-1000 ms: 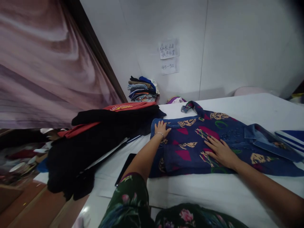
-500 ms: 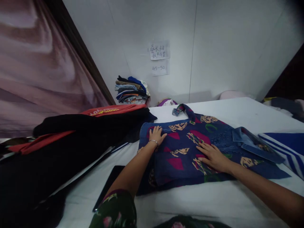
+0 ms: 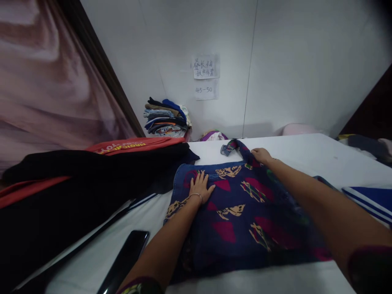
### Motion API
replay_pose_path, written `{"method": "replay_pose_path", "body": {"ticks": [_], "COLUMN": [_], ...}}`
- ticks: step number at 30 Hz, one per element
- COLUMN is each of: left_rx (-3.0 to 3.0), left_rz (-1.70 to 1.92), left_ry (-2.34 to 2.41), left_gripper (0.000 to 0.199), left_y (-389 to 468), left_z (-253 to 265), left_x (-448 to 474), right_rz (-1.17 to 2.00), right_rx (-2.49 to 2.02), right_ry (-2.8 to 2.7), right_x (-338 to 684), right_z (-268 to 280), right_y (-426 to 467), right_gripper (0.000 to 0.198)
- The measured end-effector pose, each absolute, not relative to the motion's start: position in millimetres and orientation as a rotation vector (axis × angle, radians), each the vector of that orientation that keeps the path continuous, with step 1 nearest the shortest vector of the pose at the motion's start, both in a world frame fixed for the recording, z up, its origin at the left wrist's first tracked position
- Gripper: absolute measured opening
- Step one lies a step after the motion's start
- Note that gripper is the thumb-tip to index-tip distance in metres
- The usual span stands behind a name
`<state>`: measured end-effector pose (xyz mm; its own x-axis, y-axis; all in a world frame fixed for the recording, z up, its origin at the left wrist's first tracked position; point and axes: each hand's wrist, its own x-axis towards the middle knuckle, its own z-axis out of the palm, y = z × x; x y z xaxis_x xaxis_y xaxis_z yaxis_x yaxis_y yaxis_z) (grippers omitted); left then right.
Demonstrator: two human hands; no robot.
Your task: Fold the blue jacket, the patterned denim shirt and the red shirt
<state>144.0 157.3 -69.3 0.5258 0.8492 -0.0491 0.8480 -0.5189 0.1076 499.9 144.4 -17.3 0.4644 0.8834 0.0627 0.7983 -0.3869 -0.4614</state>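
A dark blue denim jacket [image 3: 226,212] with magenta, tan and green patches lies spread on the white table [image 3: 294,147]. My left hand [image 3: 201,187], a thin bracelet at its wrist, rests flat with fingers spread on the jacket's far left part. At the far edge, my right hand [image 3: 261,156] pinches the cloth near the base of a sleeve [image 3: 236,148], which bends out over the table. My right forearm covers the jacket's right part and most of its collar.
Black and red garments [image 3: 76,192] are heaped at the left. A black phone [image 3: 125,261] lies beside my left forearm. A blue garment with white stripes [image 3: 370,200] is at the right. Folded clothes [image 3: 167,118] stand stacked by the wall, below paper signs [image 3: 206,77].
My right hand has left the middle of the jacket, moved to its far edge and closed on the cloth by the sleeve. The left hand stays flat on the jacket.
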Motion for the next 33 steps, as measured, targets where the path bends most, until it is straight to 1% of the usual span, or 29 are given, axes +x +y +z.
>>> {"method": "replay_pose_path", "body": {"ticks": [5,10,12,14,16,20,27,30,33], "left_rx": [2.636,2.631,2.635,2.643,2.645,2.641,2.631,2.631,2.619], "left_rz": [0.01,0.006,0.009,0.016,0.016,0.013,0.027,0.041,0.067], "left_ry": [1.48,1.476,1.474,1.471,1.475,1.481,1.472,1.462,1.442], "left_gripper": [0.073,0.073,0.073,0.074,0.074,0.074,0.072,0.073,0.069], "left_y": [158.2,158.5,158.5,158.5,158.7,158.6,156.1,154.4,154.3], "left_z": [-72.7,-73.8,-73.9,-74.3,-75.0,-74.5,-68.8,-67.9,-65.4], "left_x": [143.5,142.4,142.1,141.8,141.8,142.4,143.5,143.2,142.5], "right_rz": [0.301,0.391,0.445,0.516,0.593,0.667,0.571,0.592,0.656], "right_rx": [-2.294,-2.313,-2.297,-2.254,-2.179,-1.938,-1.477,-1.271,-1.214], "right_ry": [-1.34,-1.186,-1.13,-1.088,-1.05,-0.938,-0.72,-0.627,-0.603], "right_x": [502.4,504.6,505.0,504.9,504.5,506.2,518.9,519.1,516.1], "right_z": [-37.3,-52.7,-54.5,-53.3,-48.9,-30.9,6.7,16.6,24.5], "right_y": [199.0,220.8,221.9,220.1,215.9,201.0,149.5,118.3,85.9], "right_gripper": [0.036,0.036,0.033,0.025,0.018,0.015,0.021,0.022,0.023]}}
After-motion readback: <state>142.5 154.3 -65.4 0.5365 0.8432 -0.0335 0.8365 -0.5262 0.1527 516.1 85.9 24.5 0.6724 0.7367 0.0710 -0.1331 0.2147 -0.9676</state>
